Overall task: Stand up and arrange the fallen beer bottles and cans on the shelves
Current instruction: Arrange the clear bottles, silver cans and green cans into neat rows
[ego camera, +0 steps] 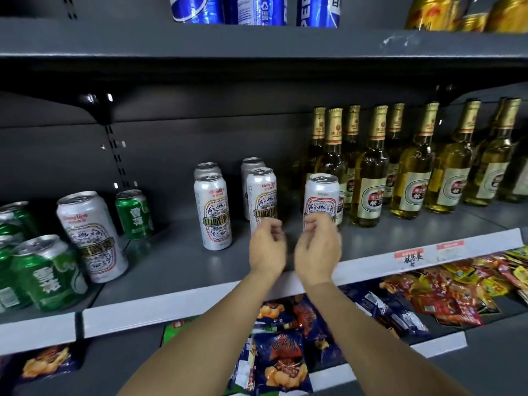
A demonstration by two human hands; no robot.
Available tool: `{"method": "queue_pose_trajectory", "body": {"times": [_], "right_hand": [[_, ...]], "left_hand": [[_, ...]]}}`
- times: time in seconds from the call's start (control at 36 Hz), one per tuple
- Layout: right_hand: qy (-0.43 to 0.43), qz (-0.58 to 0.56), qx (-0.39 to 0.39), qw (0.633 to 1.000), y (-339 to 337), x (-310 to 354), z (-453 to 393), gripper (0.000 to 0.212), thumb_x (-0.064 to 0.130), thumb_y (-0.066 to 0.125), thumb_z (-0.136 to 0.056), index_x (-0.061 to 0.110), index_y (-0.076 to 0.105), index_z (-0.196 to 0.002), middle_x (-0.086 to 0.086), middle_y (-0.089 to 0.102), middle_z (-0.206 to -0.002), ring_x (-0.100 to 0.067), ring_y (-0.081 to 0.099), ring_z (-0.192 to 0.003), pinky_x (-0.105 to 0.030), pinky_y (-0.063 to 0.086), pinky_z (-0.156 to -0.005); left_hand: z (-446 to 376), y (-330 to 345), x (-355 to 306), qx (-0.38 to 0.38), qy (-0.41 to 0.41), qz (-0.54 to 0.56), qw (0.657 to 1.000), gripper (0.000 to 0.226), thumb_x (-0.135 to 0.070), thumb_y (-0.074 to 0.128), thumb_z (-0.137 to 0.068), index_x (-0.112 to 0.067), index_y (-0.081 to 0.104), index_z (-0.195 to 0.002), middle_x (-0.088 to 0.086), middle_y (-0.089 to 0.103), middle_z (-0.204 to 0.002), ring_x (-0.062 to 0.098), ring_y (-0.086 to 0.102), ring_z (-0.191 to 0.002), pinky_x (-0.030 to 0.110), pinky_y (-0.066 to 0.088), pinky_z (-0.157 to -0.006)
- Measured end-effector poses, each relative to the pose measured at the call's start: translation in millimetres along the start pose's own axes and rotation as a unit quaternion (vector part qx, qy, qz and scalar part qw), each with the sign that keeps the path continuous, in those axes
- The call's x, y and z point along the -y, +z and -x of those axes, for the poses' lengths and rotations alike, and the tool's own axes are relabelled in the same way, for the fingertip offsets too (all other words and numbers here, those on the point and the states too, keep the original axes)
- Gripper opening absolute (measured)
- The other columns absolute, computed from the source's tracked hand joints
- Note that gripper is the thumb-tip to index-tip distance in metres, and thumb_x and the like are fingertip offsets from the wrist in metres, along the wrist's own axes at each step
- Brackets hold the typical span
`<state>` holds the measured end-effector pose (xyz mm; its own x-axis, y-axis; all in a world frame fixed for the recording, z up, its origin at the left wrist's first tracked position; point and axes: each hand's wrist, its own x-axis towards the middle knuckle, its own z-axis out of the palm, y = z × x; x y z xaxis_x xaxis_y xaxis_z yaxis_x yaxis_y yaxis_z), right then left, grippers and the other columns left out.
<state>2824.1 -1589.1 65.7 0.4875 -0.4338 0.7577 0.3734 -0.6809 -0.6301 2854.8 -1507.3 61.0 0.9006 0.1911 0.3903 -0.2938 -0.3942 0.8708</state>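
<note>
Several tall silver beer cans stand upright on the grey middle shelf (177, 252): one at the left (213, 211), one in the middle (261, 195) and one at the right (321, 195), with more behind. Another silver can (91, 235) stands further left among green cans (45, 272). A row of upright golden beer bottles (368, 178) fills the right side. My left hand (267, 247) hovers in front of the middle can, its fingers loosely curled and holding nothing. My right hand (318, 250) is just in front of the right can, also loosely curled and empty.
The upper shelf carries blue cans (257, 10) and gold cans (434, 15). Snack bags (285, 352) and red and yellow packets (457, 292) lie on the lower shelf. A white price strip (171, 307) runs along the middle shelf's front edge.
</note>
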Motion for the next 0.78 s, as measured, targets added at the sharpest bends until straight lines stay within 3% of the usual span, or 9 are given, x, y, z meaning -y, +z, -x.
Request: {"method": "queue_pose_trajectory", "body": {"times": [0.06, 0.11, 0.17, 0.22, 0.31, 0.36, 0.47, 0.61, 0.78], "right_hand": [[0.021, 0.004, -0.05, 0.999, -10, -7, -14, 0.029, 0.014, 0.055, -0.079, 0.006, 0.057, -0.107, -0.007, 0.058, -0.098, -0.021, 0.048, -0.091, -0.027, 0.028, -0.078], [0.085, 0.007, -0.045, 0.995, -15, -16, -26, 0.052, 0.029, 0.06, -0.083, 0.006, 0.048, -0.128, -0.011, 0.054, -0.124, -0.026, 0.044, -0.115, -0.034, 0.03, -0.093], [0.162, -0.014, 0.039, 0.986, -12, -32, -34, 0.079, 0.036, 0.069, -0.083, 0.009, 0.03, -0.147, -0.011, 0.042, -0.146, -0.029, 0.035, -0.134, -0.043, 0.028, -0.109], [0.238, -0.096, 0.142, 0.956, -9, -38, -39, 0.1, 0.042, 0.076, -0.075, 0.019, 0.017, -0.153, -0.009, 0.041, -0.149, -0.029, 0.039, -0.136, -0.046, 0.033, -0.112], [0.258, -0.082, 0.215, 0.938, -5, -45, -39, 0.086, 0.029, 0.078, -0.075, 0.021, 0.029, -0.145, -0.008, 0.055, -0.132, -0.03, 0.054, -0.122, -0.043, 0.045, -0.101], [0.233, -0.009, 0.195, 0.953, -2, -46, -40, 0.076, 0.028, 0.078, -0.074, 0.02, 0.037, -0.139, -0.007, 0.056, -0.129, -0.03, 0.054, -0.12, -0.044, 0.046, -0.098], [0.214, 0.019, 0.17, 0.962, 6, -31, -32, 0.082, 0.038, 0.081, -0.071, 0.016, 0.04, -0.138, -0.007, 0.05, -0.132, -0.029, 0.048, -0.125, -0.049, 0.046, -0.097], [0.187, 0.024, 0.16, 0.969, 18, 10, -15, 0.075, 0.048, 0.083, -0.064, 0.013, 0.047, -0.12, -0.005, 0.051, -0.117, -0.026, 0.048, -0.117, -0.043, 0.048, -0.09], [0.156, -0.007, 0.193, 0.969, 42, 60, 13, 0.078, 0.051, 0.083, -0.062, 0.013, 0.042, -0.116, -0.004, 0.049, -0.116, -0.024, 0.045, -0.117, -0.039, 0.045, -0.089]], "left_hand": [[5, 5, -9, 0.05, -0.005, 0.004, 0.999, 0.027, 0.001, 0.057, -0.088, -0.011, 0.06, -0.112, 0.001, 0.062, -0.098, 0.017, 0.058, -0.09, 0.031, 0.049, -0.087], [8, 13, -16, 0.106, -0.024, 0.011, 0.994, 0.035, 0.0, 0.061, -0.087, -0.013, 0.056, -0.119, -0.001, 0.061, -0.104, 0.018, 0.058, -0.099, 0.034, 0.049, -0.092], [10, 19, -22, 0.156, -0.045, 0.028, 0.986, 0.049, -0.002, 0.066, -0.081, -0.018, 0.051, -0.125, -0.004, 0.061, -0.111, 0.018, 0.059, -0.107, 0.037, 0.049, -0.097], [12, 24, -23, 0.191, -0.056, 0.03, 0.98, 0.066, -0.008, 0.066, -0.074, -0.023, 0.044, -0.135, -0.003, 0.06, -0.124, 0.02, 0.057, -0.115, 0.042, 0.05, -0.098], [15, 25, -22, 0.208, -0.061, -0.001, 0.976, 0.073, -0.006, 0.067, -0.077, -0.027, 0.039, -0.141, -0.002, 0.059, -0.129, 0.02, 0.057, -0.118, 0.04, 0.049, -0.1], [18, 23, -20, 0.209, -0.047, -0.012, 0.977, 0.074, -0.006, 0.07, -0.078, -0.026, 0.038, -0.142, -0.001, 0.06, -0.129, 0.02, 0.057, -0.118, 0.035, 0.048, -0.1], [25, 12, -19, 0.169, -0.006, -0.003, 0.986, 0.058, -0.009, 0.07, -0.082, -0.027, 0.042, -0.13, -0.015, 0.054, -0.115, 0.005, 0.053, -0.106, 0.015, 0.043, -0.085], [23, -14, -2, 0.066, -0.016, 0.004, 0.998, 0.026, -0.018, 0.061, -0.088, -0.037, 0.043, -0.091, -0.007, 0.066, -0.096, 0.014, 0.063, -0.09, 0.035, 0.053, -0.079], [21, -72, 15, 0.029, -0.016, -0.003, 0.999, 0.024, -0.023, 0.063, -0.081, -0.028, 0.047, -0.099, -0.005, 0.067, -0.095, 0.017, 0.064, -0.089, 0.04, 0.054, -0.08]]}}
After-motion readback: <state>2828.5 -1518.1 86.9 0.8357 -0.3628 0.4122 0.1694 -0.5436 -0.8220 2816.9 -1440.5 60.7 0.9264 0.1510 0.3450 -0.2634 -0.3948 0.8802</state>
